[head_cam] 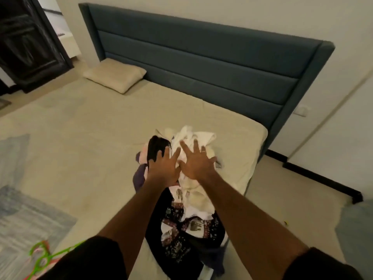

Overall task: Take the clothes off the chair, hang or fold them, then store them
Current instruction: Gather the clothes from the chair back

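The fingers (195, 143) of the right hand (196, 163) are spread straight and lie flat on a white garment (193, 138) at the top of the pile; they curl round nothing. The fingers of the left hand (164, 165) are also splayed, their tips on a black garment (156, 147) just beside the white one, pressing rather than gripping. The two hands sit side by side, thumbs nearly touching.

Under them a heap of clothes (187, 199) lies on the bed (80, 138), along its right edge and nearer the foot than the headboard (201, 57). The heap is longer than wide: its long axis runs from the person toward the headboard, with a dark patterned piece (177, 229) at the near end and the pale pieces at the far end.

I judge the clothes soft, light and limp, likely tangled together, so lifting one may drag its neighbours. The best hold would be a pinch at a collar, waistband or hem of the topmost white piece, shaken free before folding.

Green hangers (40, 257) lie at the near left corner of the bed, and a pillow (115, 76) rests against the headboard's left end.
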